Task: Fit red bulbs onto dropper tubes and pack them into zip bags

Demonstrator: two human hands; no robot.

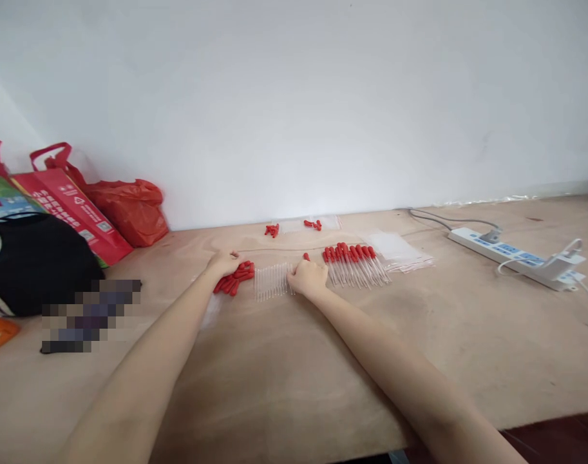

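My left hand (223,263) rests at the back edge of a pile of red rubber bulbs (234,278), its fingers loosely apart and nothing visible in them. Right of the pile lies a row of thin clear dropper tubes (270,282), side by side. At the right end of this row my right hand (309,276) is closed on a dropper; its red bulb (306,256) sticks out above the fingers, and the tube is mostly hidden. Just to the right, several droppers with red bulbs fitted (354,264) lie in a slanted row.
Small groups of red bulbs (272,230) lie near the wall by clear plastic bags (294,225). More clear bags (397,250) lie behind the droppers. A white power strip (516,258) with cables is at right. Left stand a red plastic bag (129,209) and a black bag (37,261).
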